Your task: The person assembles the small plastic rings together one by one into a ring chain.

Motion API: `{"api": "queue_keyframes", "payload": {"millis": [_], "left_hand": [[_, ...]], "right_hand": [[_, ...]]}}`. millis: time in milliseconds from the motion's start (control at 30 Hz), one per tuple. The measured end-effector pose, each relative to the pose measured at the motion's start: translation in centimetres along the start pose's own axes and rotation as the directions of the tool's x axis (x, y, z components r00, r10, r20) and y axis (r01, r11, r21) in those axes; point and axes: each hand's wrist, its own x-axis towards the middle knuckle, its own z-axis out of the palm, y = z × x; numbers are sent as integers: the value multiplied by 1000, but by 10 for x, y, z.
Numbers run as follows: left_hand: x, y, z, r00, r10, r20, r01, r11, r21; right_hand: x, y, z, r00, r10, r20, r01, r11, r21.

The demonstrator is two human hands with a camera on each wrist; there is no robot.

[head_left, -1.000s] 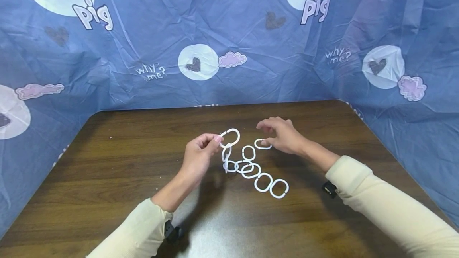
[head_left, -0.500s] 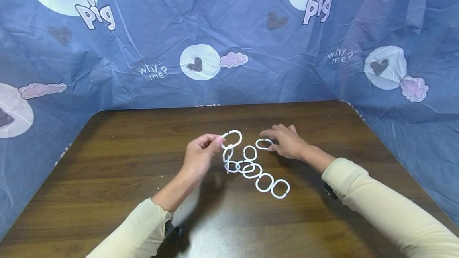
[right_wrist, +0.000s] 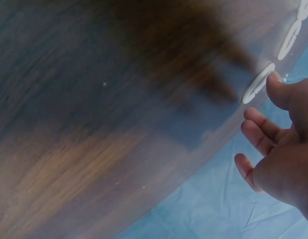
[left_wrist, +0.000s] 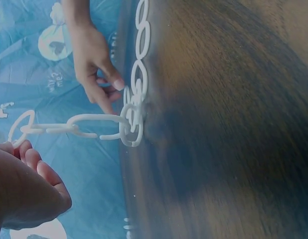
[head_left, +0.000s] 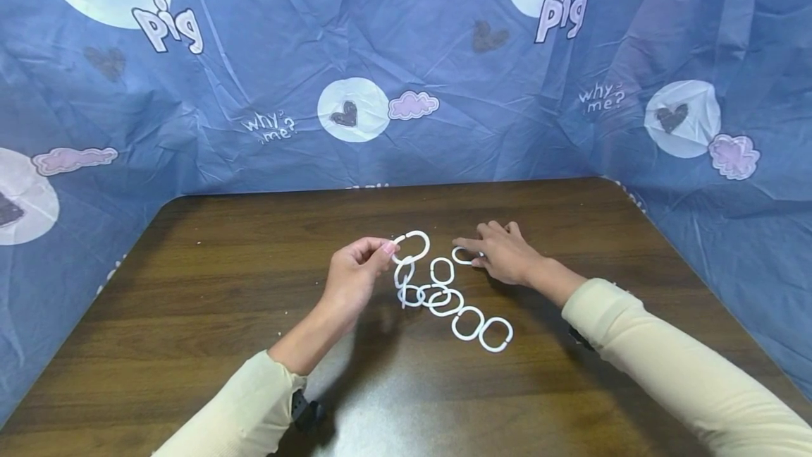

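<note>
My left hand [head_left: 352,270] pinches a white plastic chain link [head_left: 428,244] between thumb and fingers, above the table. From it hang more joined links [left_wrist: 96,117], reaching down to the tabletop in the left wrist view. The remainder of the chain [head_left: 466,339] lies on the wood, trailing toward the near right. My right hand [head_left: 504,256] hovers low over a separate link [head_left: 454,254], fingers spread and partly covering it. In the right wrist view the thumb is at that link's edge; whether it touches cannot be told. Another separate link [head_left: 452,271] lies between the hands.
The dark wooden table [head_left: 190,316] has rounded far corners. A blue printed sheet [head_left: 406,41] hangs behind it and along both sides. A black band [head_left: 304,411] circles the left wrist.
My right hand has come down over the separate link, shifting slightly and extending a finger across it. My left hand still holds its link in nearly the same spot.
</note>
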Motion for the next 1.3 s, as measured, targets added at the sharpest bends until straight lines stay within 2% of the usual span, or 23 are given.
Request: {"api": "queue_keyframes", "payload": {"millis": [200, 467, 833, 1067, 1233, 1300], "left_hand": [[0, 0, 0, 1000, 1, -1, -1, 1000, 5], [0, 0, 0, 1000, 11, -2, -11, 1000, 1], [1, 0, 1, 1000, 2, -1, -2, 1000, -8], [1, -1, 1, 1000, 6, 1, -6, 1000, -6], [1, -1, 1, 1000, 0, -1, 0, 1000, -4], [1, -1, 1, 1000, -1, -1, 1, 1000, -5]], "right_hand": [[-1, 2, 6, 1000, -29, -8, 29, 999, -14], [0, 4, 11, 995, -81, -61, 78, 996, -49], [2, 4, 14, 995, -87, -40, 86, 996, -29], [2, -2, 14, 991, -132, -6, 130, 982, -136], [3, -3, 16, 985, -172, 16, 171, 954, -248], [4, -2, 15, 980, -197, -6, 187, 941, -281]]}}
